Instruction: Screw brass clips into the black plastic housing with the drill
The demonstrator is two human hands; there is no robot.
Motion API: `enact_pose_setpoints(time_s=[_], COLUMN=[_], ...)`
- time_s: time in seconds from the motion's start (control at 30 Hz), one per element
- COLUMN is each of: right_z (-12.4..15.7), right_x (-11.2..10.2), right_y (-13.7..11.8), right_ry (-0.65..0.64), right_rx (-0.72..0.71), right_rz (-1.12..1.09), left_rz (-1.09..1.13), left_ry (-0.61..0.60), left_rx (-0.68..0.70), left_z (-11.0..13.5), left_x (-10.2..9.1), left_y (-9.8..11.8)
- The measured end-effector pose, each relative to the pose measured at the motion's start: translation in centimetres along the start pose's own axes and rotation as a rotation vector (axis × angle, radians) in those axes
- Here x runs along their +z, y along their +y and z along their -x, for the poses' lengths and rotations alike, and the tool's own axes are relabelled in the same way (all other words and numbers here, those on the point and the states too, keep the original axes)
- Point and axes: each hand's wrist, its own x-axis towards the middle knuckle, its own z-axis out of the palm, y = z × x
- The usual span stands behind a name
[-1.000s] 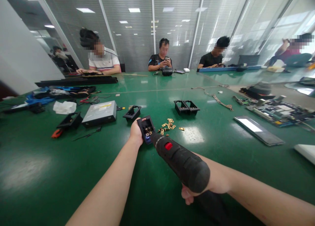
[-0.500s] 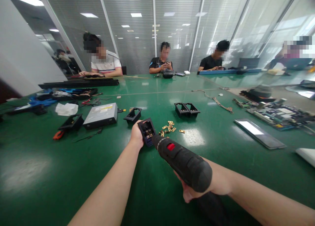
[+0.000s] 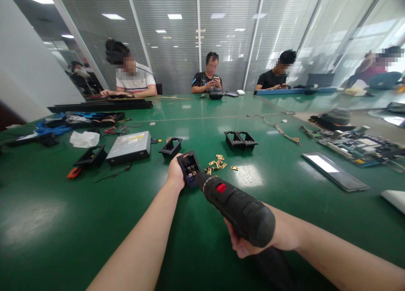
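My left hand [image 3: 176,175] grips a small black socket housing [image 3: 189,168] with brass contacts inside, tilted up off the green table [image 3: 63,223]. My right hand [image 3: 249,242] is wrapped round a black electric screwdriver [image 3: 236,207] with a red switch; its tip points into the housing. Loose brass contact pieces [image 3: 217,163] lie scattered just beyond the housing.
Other black housings [image 3: 171,146] [image 3: 240,140] [image 3: 91,156], a grey optical drive [image 3: 129,146], white tissue [image 3: 83,139], an orange-handled tool [image 3: 73,172], a cable [image 3: 278,129], circuit boards [image 3: 359,146] and a flat dark panel [image 3: 333,170] lie on the table. Several people sit at the far side.
The view shifted slightly. Both hands keep their grip, with the screwdriver still at the housing.
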Motion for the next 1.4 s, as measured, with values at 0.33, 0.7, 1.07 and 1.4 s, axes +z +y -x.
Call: enact_pose_setpoints(time_s=[0.33, 0.7, 1.07, 1.4], right_z=[0.21, 0.23, 0.30, 0.08], right_x=[0.05, 0.04, -0.14, -0.15], right_y=[-0.17, 0.02, -0.22, 0.60], right_ry=[0.010, 0.033, 0.024, 0.011], right_rx=[0.021, 0.030, 0.031, -0.005], right_rz=[-0.058, -0.007, 0.021, -0.017], left_rz=[0.002, -0.039, -0.038, -0.041], left_ry=[0.005, -0.017, -0.001, -0.003], left_rx=[0.009, 0.034, 0.029, 0.033], left_z=[-0.03, -0.19, -0.02, -0.37], left_x=[0.10, 0.08, 0.19, -0.02], left_y=[-0.04, -0.07, -0.06, -0.02])
